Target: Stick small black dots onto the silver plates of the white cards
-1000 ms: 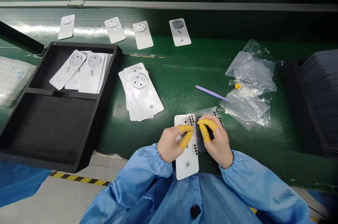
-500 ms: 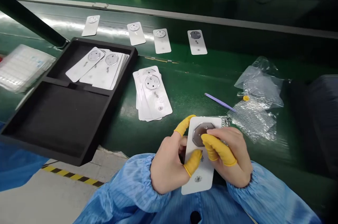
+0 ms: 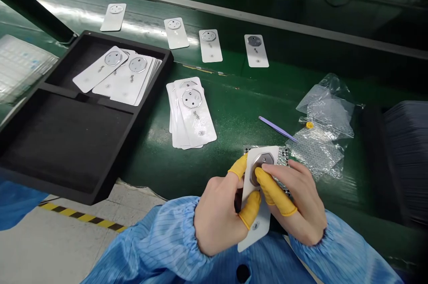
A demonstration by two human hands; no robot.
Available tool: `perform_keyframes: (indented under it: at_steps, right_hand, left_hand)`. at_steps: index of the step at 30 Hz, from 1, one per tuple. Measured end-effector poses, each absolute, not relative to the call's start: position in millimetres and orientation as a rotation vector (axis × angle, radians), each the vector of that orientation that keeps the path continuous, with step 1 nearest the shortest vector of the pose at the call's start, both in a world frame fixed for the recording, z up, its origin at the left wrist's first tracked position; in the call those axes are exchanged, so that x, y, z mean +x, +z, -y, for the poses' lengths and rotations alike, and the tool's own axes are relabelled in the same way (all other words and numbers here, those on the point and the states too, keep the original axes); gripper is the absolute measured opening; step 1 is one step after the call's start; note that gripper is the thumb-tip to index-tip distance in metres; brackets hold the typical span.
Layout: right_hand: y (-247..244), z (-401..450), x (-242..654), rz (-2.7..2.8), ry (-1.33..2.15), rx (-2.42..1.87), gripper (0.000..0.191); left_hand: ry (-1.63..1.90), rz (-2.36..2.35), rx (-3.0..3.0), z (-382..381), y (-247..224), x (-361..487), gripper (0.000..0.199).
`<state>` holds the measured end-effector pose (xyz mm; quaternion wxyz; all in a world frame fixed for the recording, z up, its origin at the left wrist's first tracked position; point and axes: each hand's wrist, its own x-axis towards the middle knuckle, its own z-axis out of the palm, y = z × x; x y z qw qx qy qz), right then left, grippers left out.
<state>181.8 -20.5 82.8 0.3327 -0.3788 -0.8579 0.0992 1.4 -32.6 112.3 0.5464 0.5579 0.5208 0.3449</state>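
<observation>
Now tilted more steeply at lower centre, the white card [image 3: 264,225] remained clamped in our left hand [image 3: 217,217]. Our right hand [image 3: 302,203] held its fingertips together at the octagonal plate [image 3: 265,159], apparently within working reach.

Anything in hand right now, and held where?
Yes: a white card, gripped along its left side by the left hand.
</observation>
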Motion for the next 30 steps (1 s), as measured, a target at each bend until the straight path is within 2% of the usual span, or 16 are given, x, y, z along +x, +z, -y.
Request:
perform_keyframes:
  at_steps: [2,4,8,10,14,18,20,25,30]
  right_hand:
    - [88.6,19.9,180.3,2.343,0.112,-0.944,0.045]
    - [94.4,20.7,177.6,2.445,0.066,-0.957,0.044]
    - [97.9,26.1,171.9,2.501,0.088,-1.019,0.053]
    - [94.5,27.1,170.9,2.503,0.145,-1.029,0.059]
    - [85.7,21.5,175.3,2.365,0.476,-0.932,0.061]
    - [88.9,19.0,178.2,2.096,0.626,-0.948,0.060]
    - [94.6,20.8,174.4,1.904,0.656,-1.031,0.060]
    - [102.5,23.1,156.8,1.405,0.796,-1.167,0.054]
    - [100.4,27.4,152.0,1.303,0.766,-1.207,0.048]
  left_hand:
    - [0.799,-1.274,1.361,33.0,111.6,0.7,0.007]
    - [0.791,-1.290,1.378,33.6,110.5,0.1,0.014]
    - [0.766,-1.261,1.358,34.4,104.6,0.1,0.023]
    - [0.767,-1.259,1.349,33.9,100.7,0.5,0.023]
    - [0.825,-1.165,1.193,29.5,99.8,1.3,0.017]
    - [0.887,-0.926,0.906,23.6,109.4,0.3,0.047]
    - [0.901,-0.857,0.828,21.9,114.3,-0.8,0.054]
    - [0.910,-0.817,0.818,21.2,118.8,-0.8,0.045]
    - [0.978,-0.892,0.887,20.1,115.5,1.1,0.025]
